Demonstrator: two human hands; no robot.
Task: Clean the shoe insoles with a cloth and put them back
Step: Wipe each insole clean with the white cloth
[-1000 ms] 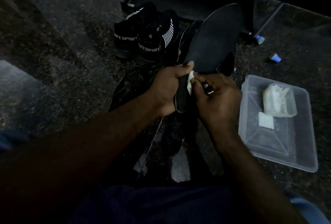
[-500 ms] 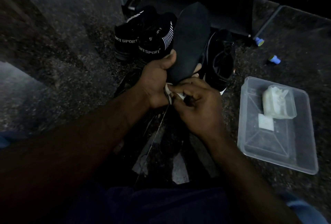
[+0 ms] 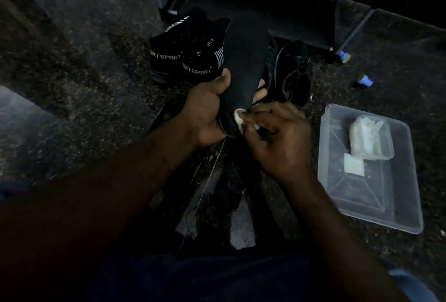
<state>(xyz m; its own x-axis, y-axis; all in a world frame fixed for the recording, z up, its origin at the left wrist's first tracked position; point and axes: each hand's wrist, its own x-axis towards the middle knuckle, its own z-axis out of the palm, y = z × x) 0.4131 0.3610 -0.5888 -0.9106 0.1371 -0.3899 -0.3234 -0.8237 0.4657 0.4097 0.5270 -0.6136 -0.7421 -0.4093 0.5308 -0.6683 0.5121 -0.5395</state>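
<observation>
My left hand (image 3: 205, 113) clamped on insole (image 3: 243, 65) heel; long axis runs up, away from me. My right hand (image 3: 277, 137) pinches cloth (image 3: 237, 117) at heel end; wipe goes toeward.

Black insole (image 3: 243, 65) upright, white cloth (image 3: 239, 116) touching its base.

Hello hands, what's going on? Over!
Left hand grips black insole. Right hand pinches white cloth against its lower end. Nothing blocking.
</observation>
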